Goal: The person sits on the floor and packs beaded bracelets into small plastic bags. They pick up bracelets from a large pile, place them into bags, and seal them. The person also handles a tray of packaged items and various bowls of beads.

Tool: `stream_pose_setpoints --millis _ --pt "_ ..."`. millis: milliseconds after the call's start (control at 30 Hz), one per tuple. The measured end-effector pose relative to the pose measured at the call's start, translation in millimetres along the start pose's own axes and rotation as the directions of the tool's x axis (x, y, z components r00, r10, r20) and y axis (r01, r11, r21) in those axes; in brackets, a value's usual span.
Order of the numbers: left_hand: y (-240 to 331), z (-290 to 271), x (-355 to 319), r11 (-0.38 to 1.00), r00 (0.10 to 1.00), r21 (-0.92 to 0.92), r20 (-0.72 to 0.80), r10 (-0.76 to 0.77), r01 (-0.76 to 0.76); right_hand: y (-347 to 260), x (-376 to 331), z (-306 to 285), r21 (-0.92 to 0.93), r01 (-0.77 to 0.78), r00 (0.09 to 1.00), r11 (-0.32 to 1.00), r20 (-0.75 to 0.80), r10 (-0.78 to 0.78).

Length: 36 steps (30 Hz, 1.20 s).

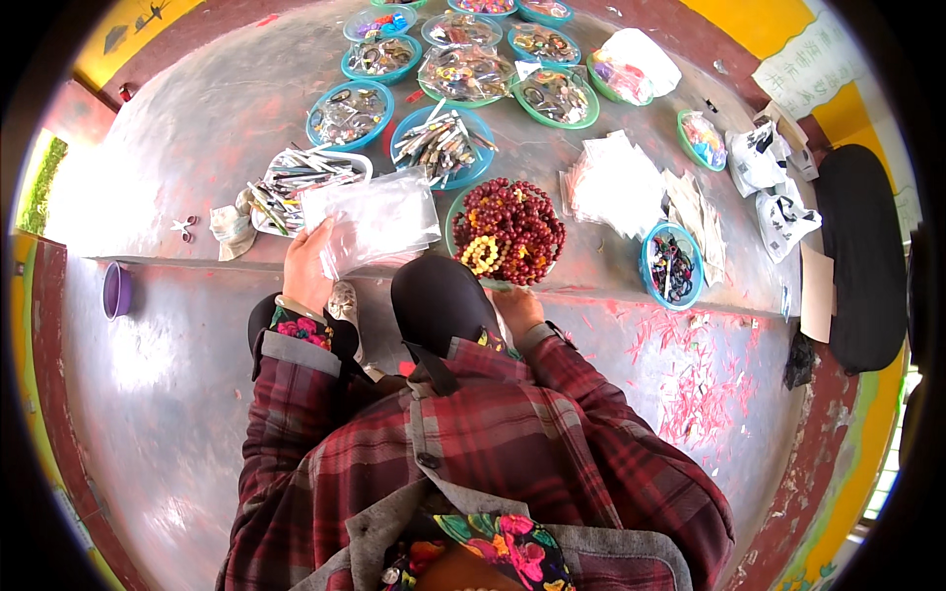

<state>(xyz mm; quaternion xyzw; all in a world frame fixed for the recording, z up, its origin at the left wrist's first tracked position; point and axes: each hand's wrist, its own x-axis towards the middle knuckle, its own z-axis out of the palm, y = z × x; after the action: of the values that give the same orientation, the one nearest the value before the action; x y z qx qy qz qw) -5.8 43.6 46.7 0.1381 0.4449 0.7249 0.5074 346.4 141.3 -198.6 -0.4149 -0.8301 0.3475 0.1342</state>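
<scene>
My left hand (309,264) is closed on the edge of a stack of clear plastic bags (386,219), spread flat beside my knee. A green bowl (452,234) heaped with dark red bead bracelets (512,219) stands in front of my knee. Pale yellow bead bracelets (480,255) lie on top of the heap. My right hand (519,311) is at the bowl's near rim and appears to grip it, its fingertips partly hidden. Just beyond the bags are a white tray of pens (313,169) and a blue basin of pens (440,148).
Several basins of bagged trinkets (351,115) line the far part of the ledge. To the right are white plastic sheets (613,184) and a blue basket of dark bands (672,266). Scissors (184,229) lie at left, above a purple bucket (117,292). Red scraps (695,389) litter the lower floor.
</scene>
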Motion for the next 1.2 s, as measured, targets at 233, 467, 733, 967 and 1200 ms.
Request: stream_pose_setpoints --millis 233,467,733,967,1200 --pt "3.0 4.3 -6.0 1.000 1.000 -0.014 -0.004 0.020 -0.021 44.3 12.9 -58.2 0.952 -0.064 0.735 -0.299 0.247 0.632" --pt "0.3 2.8 -0.6 1.000 1.000 0.013 0.012 -0.011 0.011 77.9 21.4 -116.2 0.977 -0.179 0.600 -0.117 0.203 0.774" --pt "-9.0 11.1 9.8 0.999 0.999 0.037 0.020 -0.037 0.036 118.8 27.6 -153.2 0.955 -0.295 0.547 0.027 0.146 0.824" --pt "-14.5 25.3 9.9 0.999 0.996 0.020 0.071 -0.051 0.049 148.1 18.3 -164.9 0.969 -0.249 0.626 -0.010 0.168 0.762" --pt "-21.0 29.4 -3.3 0.999 0.983 -0.034 0.181 0.016 -0.010 -34.2 30.0 -194.4 0.807 -0.030 0.766 0.590 -0.361 0.532"
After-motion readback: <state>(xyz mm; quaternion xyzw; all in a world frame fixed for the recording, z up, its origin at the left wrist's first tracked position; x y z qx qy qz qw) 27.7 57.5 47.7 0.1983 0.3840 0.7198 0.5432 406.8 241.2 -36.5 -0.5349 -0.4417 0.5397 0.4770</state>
